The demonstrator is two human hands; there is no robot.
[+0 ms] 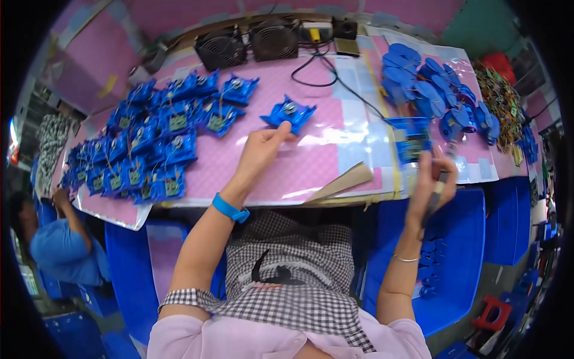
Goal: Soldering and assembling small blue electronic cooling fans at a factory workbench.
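Observation:
My left hand [266, 146] pinches the near corner of a blue plastic housing [289, 112] between thumb and finger. A round silver part shows on top of the housing. To the right, my right hand [435, 182], smeared by motion, is closed around a slim dark-handled tool [437, 194]. Just beyond its fingertips is a blue piece with a green circuit board [414, 143], also blurred; whether the fingers touch it I cannot tell. Rows of similar blue housings with boards and wires [140, 140] cover the left of the table.
Two black fans [246, 46] stand at the back, beside a black cable [344, 84]. Blue disc-shaped parts [427, 84] and bundled wires [499, 105] are piled at right. A folded brown sheet [345, 182] lies near the front edge. A blue bin [463, 263] stands below; another person [66, 248] sits at left.

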